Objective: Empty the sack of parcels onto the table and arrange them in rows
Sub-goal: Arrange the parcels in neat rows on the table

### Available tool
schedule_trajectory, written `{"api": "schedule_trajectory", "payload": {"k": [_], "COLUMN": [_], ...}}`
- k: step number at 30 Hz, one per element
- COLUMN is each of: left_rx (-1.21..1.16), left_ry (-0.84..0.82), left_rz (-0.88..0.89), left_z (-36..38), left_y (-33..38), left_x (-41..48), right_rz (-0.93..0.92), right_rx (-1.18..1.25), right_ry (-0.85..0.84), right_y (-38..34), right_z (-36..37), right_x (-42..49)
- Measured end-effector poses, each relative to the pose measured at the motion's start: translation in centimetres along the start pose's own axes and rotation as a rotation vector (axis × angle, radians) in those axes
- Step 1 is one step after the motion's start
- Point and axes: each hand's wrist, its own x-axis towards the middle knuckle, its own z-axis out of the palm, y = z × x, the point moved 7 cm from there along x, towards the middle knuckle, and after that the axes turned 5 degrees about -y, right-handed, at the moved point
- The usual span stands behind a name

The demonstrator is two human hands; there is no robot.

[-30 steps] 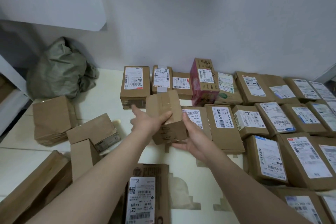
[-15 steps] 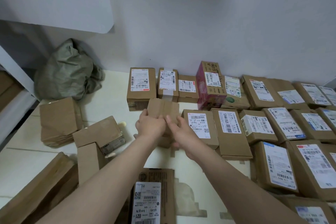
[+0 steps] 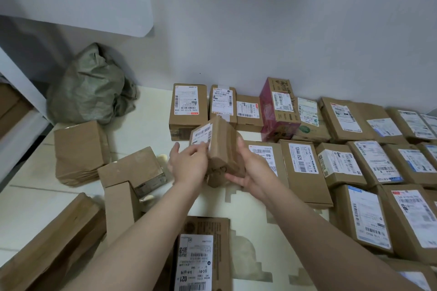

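Brown cardboard fills the view: a small taped parcel (image 3: 218,149) is held in the air between two bare hands, above the gap at the left end of the second row. The left hand (image 3: 189,165) cups its near-left side, fingers spread loosely around the face with the white label. The right hand (image 3: 250,170) supports it from beneath and from the right, palm up. The parcel is tilted, its label facing left and partly up.

To finish the step well, it likely wants turning until the label faces up like its neighbours, then setting flat just left of the labelled box (image 3: 264,160) that starts the second row, edges squared to it.

Outward, three rows of boxes run along the table (image 3: 151,130) toward its right edge, the back row against the wall and including a pink carton (image 3: 279,111). Unsorted plain boxes (image 3: 80,151) lie near the left edge. The crumpled green sack (image 3: 92,92) sits in the back-left corner, apparently emptied.

Readable writing: "12V4A-5525" on a second-row label (image 3: 300,157); "021" on the label of the box (image 3: 201,260) at the near edge; "646 G710-00 048" on the back-row box (image 3: 188,106). Other labels are too small to read.
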Motion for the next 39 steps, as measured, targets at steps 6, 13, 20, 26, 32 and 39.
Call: {"api": "schedule_trajectory", "payload": {"k": [6, 13, 20, 26, 32, 39], "left_rx": [-0.015, 0.104, 0.004, 0.236, 0.466, 0.831], "left_ry": [-0.109, -0.164, -0.253, -0.152, -0.133, -0.234], "left_rz": [0.075, -0.124, -0.018, 0.063, -0.047, -0.333], "left_z": [1.0, 2.0, 3.6, 1.3, -2.1, -3.1], "left_y": [-1.0, -4.1, -3.0, -1.6, -2.2, -8.3], "left_x": [0.4, 0.5, 0.0, -0.7, -3.4, -10.0], "right_rz": [-0.031, 0.229, 0.211, 0.188, 0.291, 0.541], "right_rx": [-0.328, -0.408, -0.212, -0.392, -0.446, -0.668], "right_ry": [0.090, 0.314, 0.375, 0.276, 0.272, 0.114], "right_y": [0.7, 3.0, 3.8, 4.3, 6.9, 13.9], "right_z": [-0.3, -4.4, -5.5, -4.7, -3.6, -3.5], "right_x": [-0.2, -0.7, -0.3, -1.4, -4.5, -11.0]}}
